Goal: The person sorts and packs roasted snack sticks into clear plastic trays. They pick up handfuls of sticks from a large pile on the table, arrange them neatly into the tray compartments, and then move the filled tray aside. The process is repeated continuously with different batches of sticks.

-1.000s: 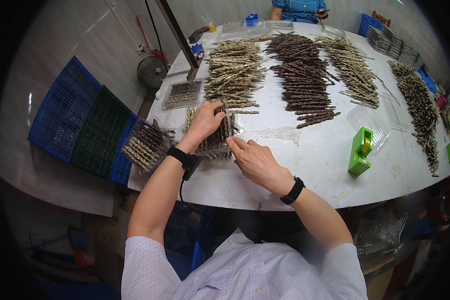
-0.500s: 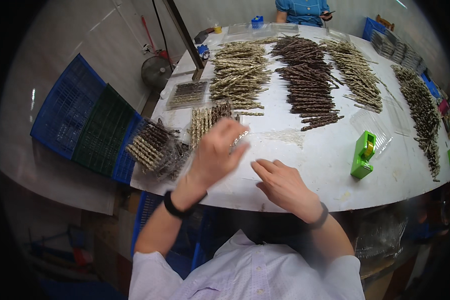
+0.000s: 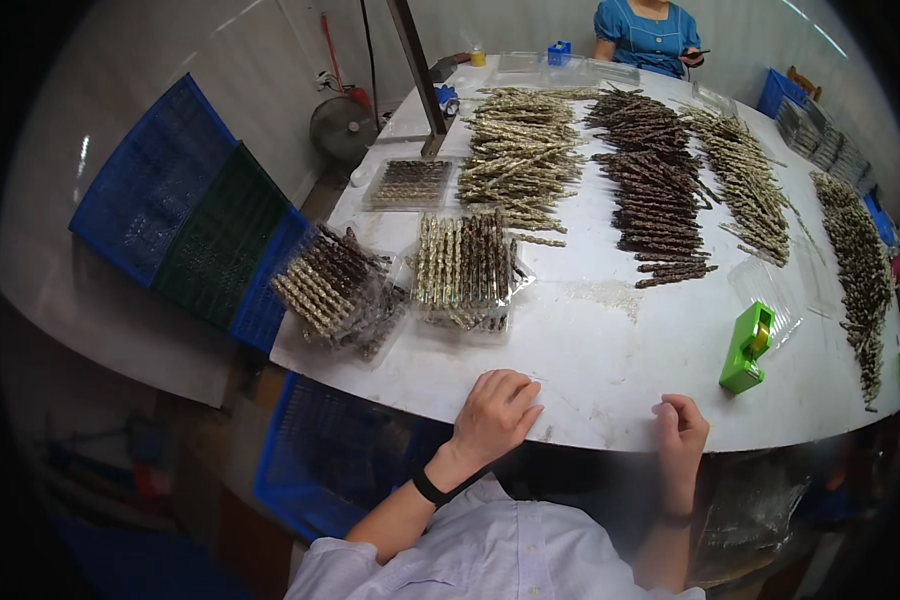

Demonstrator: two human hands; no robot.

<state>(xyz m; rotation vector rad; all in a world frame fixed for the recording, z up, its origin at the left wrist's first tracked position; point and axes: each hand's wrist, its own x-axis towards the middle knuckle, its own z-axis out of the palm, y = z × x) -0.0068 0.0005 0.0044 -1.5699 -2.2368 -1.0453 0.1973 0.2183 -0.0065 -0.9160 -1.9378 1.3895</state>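
Note:
My left hand [image 3: 494, 414] rests at the table's near edge, fingers curled in, and nothing shows in its grasp. Farther right, also by the near edge, my right hand [image 3: 681, 428] has its fingers bent toward the thumb; I see nothing held. Beyond my left hand sits a stack of clear plastic packs [image 3: 465, 265], filled with pale and dark brown twisted sticks. Left of it, another stack of such packs [image 3: 330, 285] leans at a tilt. A green tape dispenser [image 3: 746, 350] with yellowish tape stands beyond my right hand.
Piles of pale sticks [image 3: 520, 150], dark brown sticks [image 3: 655, 195] and speckled sticks [image 3: 858, 280] lie across the white table [image 3: 570, 350]. A flat clear pack [image 3: 408, 185] is near a metal post [image 3: 418, 75]. Blue crates [image 3: 155, 165] stand left. A person in blue [image 3: 655, 38] sits opposite.
My left hand has drawn back from the packs to the near edge, uncovering them. My right hand has moved right and nearer to me. The whole view has shifted slightly.

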